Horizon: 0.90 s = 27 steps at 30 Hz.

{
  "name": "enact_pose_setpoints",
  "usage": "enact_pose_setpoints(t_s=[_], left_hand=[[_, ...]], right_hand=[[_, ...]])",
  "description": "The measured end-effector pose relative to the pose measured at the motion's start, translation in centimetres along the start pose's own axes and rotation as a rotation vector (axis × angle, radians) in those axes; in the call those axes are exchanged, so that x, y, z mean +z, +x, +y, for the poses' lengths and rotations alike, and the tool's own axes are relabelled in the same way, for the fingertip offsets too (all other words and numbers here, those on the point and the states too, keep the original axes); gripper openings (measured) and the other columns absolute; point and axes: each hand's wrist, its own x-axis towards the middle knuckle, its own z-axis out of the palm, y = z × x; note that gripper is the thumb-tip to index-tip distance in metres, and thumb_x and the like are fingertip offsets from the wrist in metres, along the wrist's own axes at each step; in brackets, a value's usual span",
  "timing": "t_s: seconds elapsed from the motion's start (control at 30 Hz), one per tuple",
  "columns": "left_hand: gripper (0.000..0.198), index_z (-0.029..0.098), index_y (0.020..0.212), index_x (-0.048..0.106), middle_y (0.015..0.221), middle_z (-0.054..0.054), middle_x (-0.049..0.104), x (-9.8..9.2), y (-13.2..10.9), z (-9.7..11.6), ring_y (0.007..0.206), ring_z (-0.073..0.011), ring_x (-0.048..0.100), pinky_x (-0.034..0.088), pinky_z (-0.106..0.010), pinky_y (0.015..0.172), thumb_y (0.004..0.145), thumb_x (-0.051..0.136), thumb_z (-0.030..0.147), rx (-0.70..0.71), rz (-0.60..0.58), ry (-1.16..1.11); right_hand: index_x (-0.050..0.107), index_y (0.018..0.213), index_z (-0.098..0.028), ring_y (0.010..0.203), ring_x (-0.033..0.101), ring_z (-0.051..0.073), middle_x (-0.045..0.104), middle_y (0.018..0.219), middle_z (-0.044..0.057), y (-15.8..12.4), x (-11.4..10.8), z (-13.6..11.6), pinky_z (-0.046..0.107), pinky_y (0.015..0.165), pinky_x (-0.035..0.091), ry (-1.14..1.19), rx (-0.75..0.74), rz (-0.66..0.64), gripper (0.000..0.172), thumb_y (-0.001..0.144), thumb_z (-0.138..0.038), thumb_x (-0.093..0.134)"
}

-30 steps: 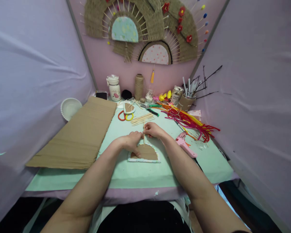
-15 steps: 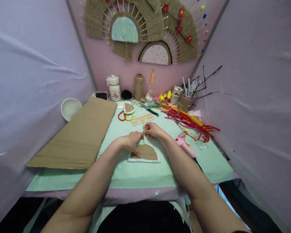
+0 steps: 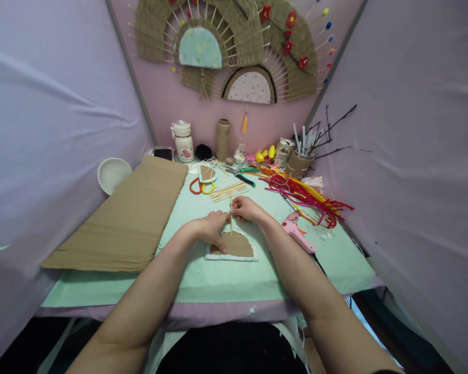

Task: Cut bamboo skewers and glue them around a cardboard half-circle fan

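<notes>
A cardboard half-circle with a pale cloth edge lies flat on the table in front of me. My left hand rests at its upper left, thumb on the cardboard and the other fingers stretched towards a thin wooden skewer. My right hand pinches this skewer between thumb and fingertips. The skewer points away from me, its near end at the top of the half-circle's curved edge. Beyond my hands lies a row of loose skewers.
A large cardboard sheet covers the table's left side. Scissors, a smaller half-circle and green-handled pliers lie farther back. At right are a pink glue gun and coloured pipe cleaners. A twine spool stands behind.
</notes>
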Motion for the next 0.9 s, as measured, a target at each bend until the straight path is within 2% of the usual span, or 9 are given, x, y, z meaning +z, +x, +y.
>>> enact_pose_setpoints(t_s=[0.23,0.5,0.7,0.9], left_hand=[[0.090,0.018,0.123,0.046,0.126,-0.012,0.050,0.38,0.43,-0.39,0.117,-0.0303,0.048,0.045,-0.037,0.097,0.048,0.083,0.050,0.021,0.012,0.014],[0.090,0.018,0.124,0.045,0.128,-0.011,0.048,-0.27,-0.24,0.50,0.119,-0.0293,0.047,0.043,-0.035,0.098,0.049,0.085,0.047,-0.029,-0.014,-0.006],[0.089,0.019,0.120,0.048,0.122,-0.010,0.051,0.16,-0.02,0.03,0.113,-0.0295,0.050,0.045,-0.036,0.094,0.045,0.087,0.047,-0.030,0.018,-0.020],[0.093,0.020,0.122,0.047,0.123,-0.009,0.051,0.30,-0.13,-0.29,0.115,-0.0300,0.049,0.045,-0.037,0.095,0.043,0.089,0.042,-0.038,0.027,-0.036]], right_hand=[[0.046,0.073,-0.019,0.035,0.043,0.005,0.049,0.044,-0.012,0.12,0.06,0.19,0.016,0.038,0.034,0.006,-0.001,0.008,0.024,0.074,-0.002,0.064],[0.047,0.073,-0.019,0.036,0.043,0.005,0.049,0.045,-0.012,0.32,0.02,0.45,0.016,0.040,0.034,0.009,0.004,0.003,0.026,0.073,-0.007,0.069],[0.047,0.072,-0.019,0.036,0.043,0.005,0.049,0.044,-0.011,0.46,0.23,0.47,0.016,0.039,0.032,-0.001,-0.001,0.001,0.024,0.074,-0.004,0.065],[0.046,0.073,-0.019,0.035,0.042,0.004,0.049,0.045,-0.012,0.47,0.57,0.31,0.016,0.040,0.032,-0.009,-0.022,0.022,0.026,0.072,-0.006,0.068]])
